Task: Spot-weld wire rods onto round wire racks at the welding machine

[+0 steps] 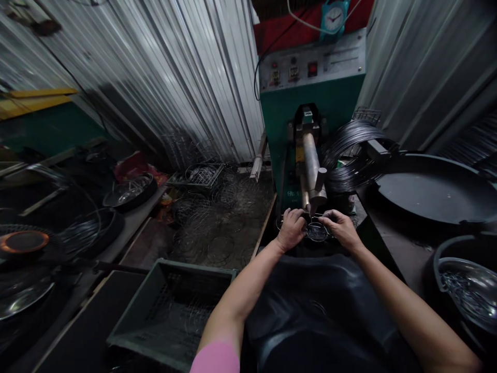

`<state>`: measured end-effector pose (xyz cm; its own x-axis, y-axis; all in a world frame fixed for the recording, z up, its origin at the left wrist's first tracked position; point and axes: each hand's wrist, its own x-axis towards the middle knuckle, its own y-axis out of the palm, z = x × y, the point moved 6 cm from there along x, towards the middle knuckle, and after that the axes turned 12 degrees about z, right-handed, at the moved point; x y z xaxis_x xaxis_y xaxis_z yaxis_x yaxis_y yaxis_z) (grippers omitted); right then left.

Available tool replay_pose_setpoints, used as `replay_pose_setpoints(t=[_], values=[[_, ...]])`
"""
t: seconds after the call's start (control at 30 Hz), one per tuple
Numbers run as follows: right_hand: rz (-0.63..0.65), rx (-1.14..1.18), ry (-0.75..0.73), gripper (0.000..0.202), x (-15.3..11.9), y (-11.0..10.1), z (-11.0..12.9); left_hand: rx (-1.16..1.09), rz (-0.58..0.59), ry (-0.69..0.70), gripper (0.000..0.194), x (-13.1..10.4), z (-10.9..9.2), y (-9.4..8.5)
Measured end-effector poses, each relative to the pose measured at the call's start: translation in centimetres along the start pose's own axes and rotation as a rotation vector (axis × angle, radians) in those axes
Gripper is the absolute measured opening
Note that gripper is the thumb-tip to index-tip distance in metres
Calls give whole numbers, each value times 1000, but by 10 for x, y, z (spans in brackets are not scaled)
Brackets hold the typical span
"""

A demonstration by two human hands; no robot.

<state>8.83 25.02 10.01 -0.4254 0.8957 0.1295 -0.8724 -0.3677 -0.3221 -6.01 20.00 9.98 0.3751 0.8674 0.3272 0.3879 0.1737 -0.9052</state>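
In the head view, a corrugated metal wall (217, 67) runs behind a dim workshop, and a green machine (310, 96) stands against it, a red switch (312, 68) on its panel and a small blue clock (334, 19) above. A thick metal arm (311, 160) reaches out from the machine toward me.

Just below its tip I have the round wire piece (317, 233), above the near edge of my lap's dark covering (318, 290). My left hand (292, 229) has its fingers closed on the left part of the piece; my right hand (341, 228) pinches its right side between thumb and fingers. I cannot tell whether the metal tip touches the wire.

To the right of the arm sits a coil of dark wire (345, 160), then a wide black pan (435, 191). Nearer, a dark tub (437, 267) holds a shiny bowl (477, 282) with small metal bits. On my left, a green crate (134, 316) has wirework inside, too dim to make out, and beyond it lie tangled wire rings (219, 248).
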Motion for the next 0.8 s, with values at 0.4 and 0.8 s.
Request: replay_pose_setpoints(t=[0.4, 0.8], values=[[-20, -5, 17, 40, -1, -1, 1, -37, 3, 19, 13, 3, 3, 1], [-25, 32, 60, 34, -2, 0, -2, -61, 19, 8, 12, 2, 3, -2]])
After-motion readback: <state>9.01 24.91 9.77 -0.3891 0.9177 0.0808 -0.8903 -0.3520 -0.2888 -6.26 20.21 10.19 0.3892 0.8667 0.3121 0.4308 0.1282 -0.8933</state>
